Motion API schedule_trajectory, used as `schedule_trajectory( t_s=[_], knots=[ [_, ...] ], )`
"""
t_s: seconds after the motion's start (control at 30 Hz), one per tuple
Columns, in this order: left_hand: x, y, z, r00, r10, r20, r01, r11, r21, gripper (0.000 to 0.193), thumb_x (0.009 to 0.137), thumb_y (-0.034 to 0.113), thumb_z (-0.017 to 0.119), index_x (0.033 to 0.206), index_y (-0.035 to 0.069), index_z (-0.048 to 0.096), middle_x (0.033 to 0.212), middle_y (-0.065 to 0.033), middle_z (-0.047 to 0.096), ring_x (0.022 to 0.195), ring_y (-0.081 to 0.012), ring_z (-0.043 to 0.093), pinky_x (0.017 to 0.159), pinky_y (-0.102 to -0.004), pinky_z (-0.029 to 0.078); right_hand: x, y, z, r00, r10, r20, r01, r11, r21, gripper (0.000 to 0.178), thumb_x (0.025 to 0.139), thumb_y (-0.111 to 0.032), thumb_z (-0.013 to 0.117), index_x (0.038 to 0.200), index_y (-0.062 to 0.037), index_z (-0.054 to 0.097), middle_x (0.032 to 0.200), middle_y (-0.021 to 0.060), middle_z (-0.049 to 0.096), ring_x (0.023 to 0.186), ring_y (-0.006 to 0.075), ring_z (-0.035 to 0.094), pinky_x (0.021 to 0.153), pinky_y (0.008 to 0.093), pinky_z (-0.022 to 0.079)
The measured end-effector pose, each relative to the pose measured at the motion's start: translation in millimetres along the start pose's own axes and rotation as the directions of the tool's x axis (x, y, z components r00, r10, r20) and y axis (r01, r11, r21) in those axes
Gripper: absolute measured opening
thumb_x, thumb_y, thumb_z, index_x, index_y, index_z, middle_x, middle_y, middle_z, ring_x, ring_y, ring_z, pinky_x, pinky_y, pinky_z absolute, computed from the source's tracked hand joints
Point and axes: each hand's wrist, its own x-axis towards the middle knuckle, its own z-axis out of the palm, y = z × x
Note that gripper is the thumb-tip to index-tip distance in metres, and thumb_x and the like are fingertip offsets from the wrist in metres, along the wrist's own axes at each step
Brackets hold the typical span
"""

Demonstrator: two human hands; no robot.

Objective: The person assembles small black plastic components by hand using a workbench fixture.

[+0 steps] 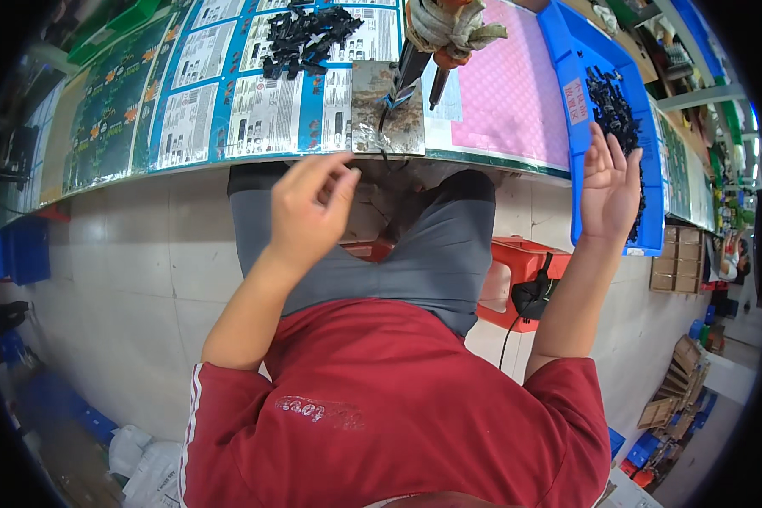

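My left hand hovers just off the bench's near edge, fingers curled and thumb drawn toward the index finger. Anything in that pinch is too small or hidden to make out. Beyond it sits a stained metal plate with a dark upright piece on it. Over the plate hangs a tool wrapped in pale, worn material, its dark tip pointing down. To the right, my right hand is over the blue bin, palm up, fingers stretched out. Black plastic parts lie inside the bin beside those fingers.
A loose pile of black parts rests on the bench's printed sheets, left of the plate. Pink sheeting covers the bench between plate and bin. Below stands a red stool with a black object and cord. Wooden crates stand further right.
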Motion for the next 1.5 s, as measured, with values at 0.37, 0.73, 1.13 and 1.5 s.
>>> schedule_trajectory(
  t_s=[0.37, 0.73, 1.13, 1.5],
  knots=[
    [69.3, -95.2, -17.0, 0.994, -0.011, -0.110, 0.067, 0.852, 0.519, 0.043, 0.082, 0.011, 0.066, 0.123, 0.006, 0.059, 0.122, -0.0218, 0.056, 0.115, -0.0387, 0.055, 0.096, -0.0455, 0.047, 114.7, 179.4, 64.5, 0.736, -0.055, 0.675, 0.677, 0.067, -0.733, 0.032, 0.090, -0.022, 0.060, 0.117, -0.0066, 0.069, 0.107, 0.0143, 0.072, 0.101, 0.0333, 0.068, 0.087, 0.0429, 0.051],
    [81.7, -95.3, -7.3, 0.990, 0.053, -0.128, 0.021, 0.858, 0.513, 0.006, 0.083, 0.009, 0.066, 0.087, 0.005, 0.064, 0.100, -0.0115, 0.053, 0.092, -0.0302, 0.056, 0.076, -0.0419, 0.049, 267.8, 275.0, -8.6, 0.535, -0.297, 0.791, 0.764, -0.230, -0.603, 0.049, 0.099, -0.025, 0.056, 0.143, -0.0075, 0.044, 0.138, 0.0100, 0.052, 0.133, 0.0248, 0.043, 0.116, 0.0354, 0.029],
    [81.8, -100.0, -12.5, 0.955, -0.041, -0.293, 0.093, 0.982, 0.165, 0.034, 0.075, 0.018, 0.080, 0.103, 0.002, 0.069, 0.103, -0.0132, 0.060, 0.096, -0.0347, 0.061, 0.081, -0.0430, 0.050, 221.9, 229.2, 16.3, 0.635, -0.237, 0.735, 0.742, -0.078, -0.666, 0.029, 0.096, -0.018, 0.052, 0.118, -0.0036, 0.065, 0.116, 0.0179, 0.066, 0.111, 0.0357, 0.059, 0.094, 0.0425, 0.046],
    [79.6, -108.4, -10.7, 0.972, -0.004, -0.233, 0.070, 0.958, 0.278, 0.027, 0.078, 0.008, 0.075, 0.104, 0.003, 0.068, 0.096, -0.0157, 0.060, 0.093, -0.0369, 0.059, 0.079, -0.0463, 0.047, 91.6, 172.7, 7.0, 0.784, -0.225, 0.578, 0.619, 0.220, -0.754, 0.023, 0.094, -0.018, 0.065, 0.100, 0.0043, 0.067, 0.097, 0.0149, 0.069, 0.084, 0.0213, 0.065, 0.076, 0.0318, 0.052]
  ],
)
